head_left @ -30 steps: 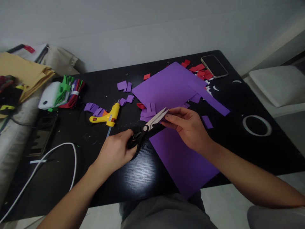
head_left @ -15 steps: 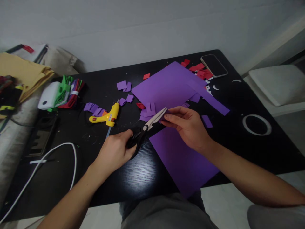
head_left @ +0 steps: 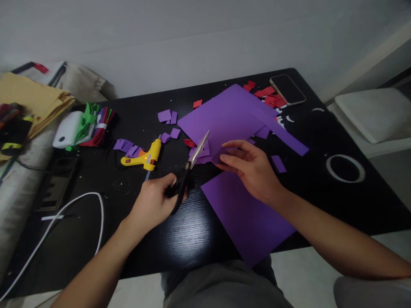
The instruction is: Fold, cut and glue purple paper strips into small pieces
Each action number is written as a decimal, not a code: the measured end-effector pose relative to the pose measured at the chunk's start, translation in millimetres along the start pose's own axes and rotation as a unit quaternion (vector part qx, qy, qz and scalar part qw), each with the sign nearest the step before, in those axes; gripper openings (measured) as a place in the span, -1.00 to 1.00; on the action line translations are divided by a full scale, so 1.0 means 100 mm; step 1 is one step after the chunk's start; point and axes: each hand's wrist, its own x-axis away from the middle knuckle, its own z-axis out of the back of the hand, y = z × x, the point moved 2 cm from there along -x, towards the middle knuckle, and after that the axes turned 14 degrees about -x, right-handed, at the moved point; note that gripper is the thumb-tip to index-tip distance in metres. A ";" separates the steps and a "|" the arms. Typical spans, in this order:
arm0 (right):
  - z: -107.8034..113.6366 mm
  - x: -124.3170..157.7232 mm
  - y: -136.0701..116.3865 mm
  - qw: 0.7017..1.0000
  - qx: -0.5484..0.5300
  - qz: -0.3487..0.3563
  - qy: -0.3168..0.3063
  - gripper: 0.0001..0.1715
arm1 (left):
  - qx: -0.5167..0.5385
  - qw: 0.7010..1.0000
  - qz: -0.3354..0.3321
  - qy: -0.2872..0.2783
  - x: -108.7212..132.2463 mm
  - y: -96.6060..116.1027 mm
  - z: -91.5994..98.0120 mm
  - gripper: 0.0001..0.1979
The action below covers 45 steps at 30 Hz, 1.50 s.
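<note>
With twelve o'clock toward the wall, the left hand [head_left: 157, 197] has its fingers curled around the black handles of the scissors [head_left: 183, 184], whose blades point to one o'clock across a small pile of purple pieces [head_left: 203, 160]. At two o'clock from that hand, a small purple piece [head_left: 218, 156] is pinched in the fingers of the right hand [head_left: 255, 171], just beside the blades but apart from them. From the right hand, one purple sheet [head_left: 247, 222] lies at six o'clock on the counter [head_left: 321, 209], another broad sheet [head_left: 224, 109] at eleven, a long purple strip [head_left: 284, 133] at one, with a phone [head_left: 288, 90] farther along, and a white ring [head_left: 362, 173] at three. A yellow glue gun [head_left: 154, 153] lies at twelve o'clock from the left hand.
</note>
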 end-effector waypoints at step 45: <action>-0.14 0.19 0.27 0.973 0.099 -0.115 -0.174 -0.66 | 0.477 0.867 0.138 0.034 0.00 0.26 -0.19 -0.60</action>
